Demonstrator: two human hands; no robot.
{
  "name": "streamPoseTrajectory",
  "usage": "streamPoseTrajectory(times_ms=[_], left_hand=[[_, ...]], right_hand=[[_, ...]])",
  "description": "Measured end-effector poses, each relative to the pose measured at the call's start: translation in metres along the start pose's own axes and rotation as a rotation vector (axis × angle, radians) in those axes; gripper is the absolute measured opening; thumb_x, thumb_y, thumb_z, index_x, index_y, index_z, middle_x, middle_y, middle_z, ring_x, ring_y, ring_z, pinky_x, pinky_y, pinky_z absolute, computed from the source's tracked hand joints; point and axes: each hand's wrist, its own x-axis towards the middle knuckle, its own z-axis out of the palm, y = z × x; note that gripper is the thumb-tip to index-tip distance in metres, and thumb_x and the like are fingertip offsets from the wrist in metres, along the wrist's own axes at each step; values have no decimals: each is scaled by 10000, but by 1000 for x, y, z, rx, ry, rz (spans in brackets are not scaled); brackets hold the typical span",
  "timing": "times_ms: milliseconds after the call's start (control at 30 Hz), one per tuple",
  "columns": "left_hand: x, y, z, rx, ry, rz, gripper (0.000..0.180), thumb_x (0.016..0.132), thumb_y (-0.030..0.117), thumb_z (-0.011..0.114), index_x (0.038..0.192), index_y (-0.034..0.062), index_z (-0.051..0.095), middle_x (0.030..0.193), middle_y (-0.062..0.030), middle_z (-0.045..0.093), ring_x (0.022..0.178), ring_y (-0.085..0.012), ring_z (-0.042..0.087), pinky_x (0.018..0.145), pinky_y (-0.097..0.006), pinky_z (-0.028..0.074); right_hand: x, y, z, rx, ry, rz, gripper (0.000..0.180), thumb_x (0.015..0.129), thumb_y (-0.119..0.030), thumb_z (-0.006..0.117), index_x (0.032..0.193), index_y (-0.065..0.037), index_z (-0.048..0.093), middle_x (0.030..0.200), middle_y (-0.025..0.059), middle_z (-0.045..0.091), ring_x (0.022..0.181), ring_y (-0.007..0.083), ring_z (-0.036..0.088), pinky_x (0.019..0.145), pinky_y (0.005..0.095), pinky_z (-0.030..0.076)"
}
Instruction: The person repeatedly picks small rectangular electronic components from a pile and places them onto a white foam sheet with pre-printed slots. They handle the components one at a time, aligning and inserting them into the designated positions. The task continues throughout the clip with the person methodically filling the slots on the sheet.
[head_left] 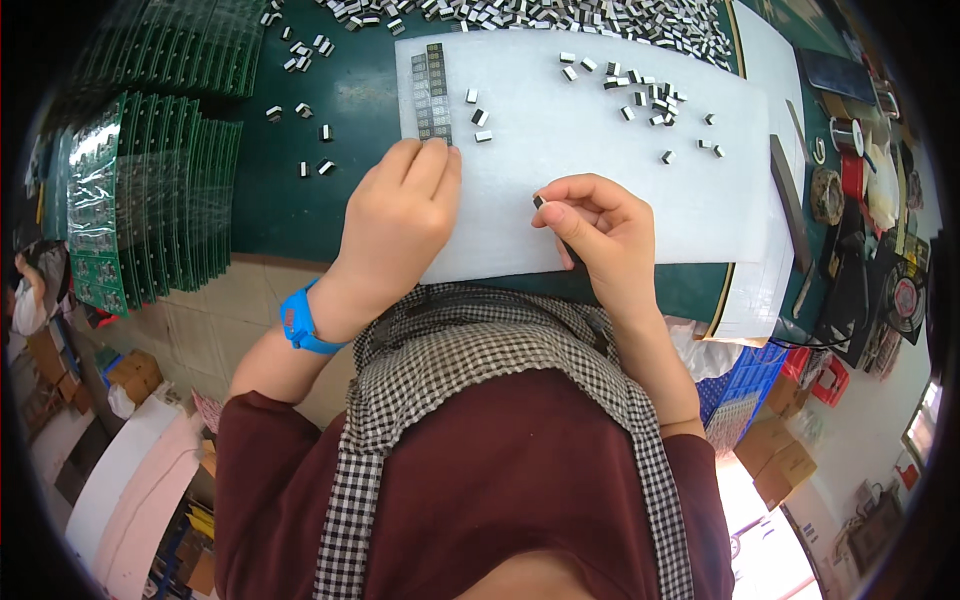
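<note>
My left hand [405, 205], with a blue watch [308, 318] on its wrist, is closed at the near end of a double row of small digit display modules [430, 85]. Its curled fingers touch the row, and their tips are hidden. To the right, my right hand [600, 225] pinches one small dark digit display module [539, 202] between thumb and forefinger, over the white foam sheet [600, 180]. Between the row and my right hand lie a few loose black-and-white modules [480, 117]. Several more modules [655, 100] are scattered toward the sheet's far right.
A large heap of the same modules [560, 15] spreads along the far edge. Stacked green circuit boards [150, 200] in clear wrap stand at the left of the green table [300, 215]. At the right are a grey bar [790, 200], a solder wire spool [846, 136] and a fan [903, 297].
</note>
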Motion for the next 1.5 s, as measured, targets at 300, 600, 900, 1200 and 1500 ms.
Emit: streamPoseTrajectory(times_ms=[300,600,900,1200,1500], left_hand=[[9,-19,-15,-862,-35,-385,182,771,36,647,930,-53,637,862,-100,636,790,-171,627,696,-259,517],[0,8,-2,-2023,-402,-905,201,858,81,631,1022,-35,627,881,-108,670,784,-152,657,756,-269,542],[2,10,-1,-2034,-403,-884,192,850,67,639,1009,-39,624,870,-116,674,787,-155,661,756,-270,546],[6,10,-9,-1857,-395,-851,174,842,50,634,984,-49,636,872,-129,677,778,-163,667,750,-266,547],[3,6,-5,-1984,-447,-891,179,853,63,622,1001,-35,635,863,-110,674,770,-148,661,743,-267,547]], right_hand=[[-2,10,1,-534,124,-501,189,730,-91,750,878,-34,647,745,28,629,515,63,492,445,200,383],[-3,9,5,-645,76,-759,217,685,-68,752,878,-56,654,766,58,631,581,153,599,484,251,465],[-3,8,5,-631,68,-762,218,684,-78,753,877,-56,655,758,58,625,581,158,599,484,254,463],[-3,6,4,-804,39,-828,233,686,-95,750,894,-65,648,740,54,627,573,157,600,470,256,459],[-5,4,3,-715,29,-740,235,702,-98,748,912,-71,647,717,34,628,506,128,568,436,231,430]])
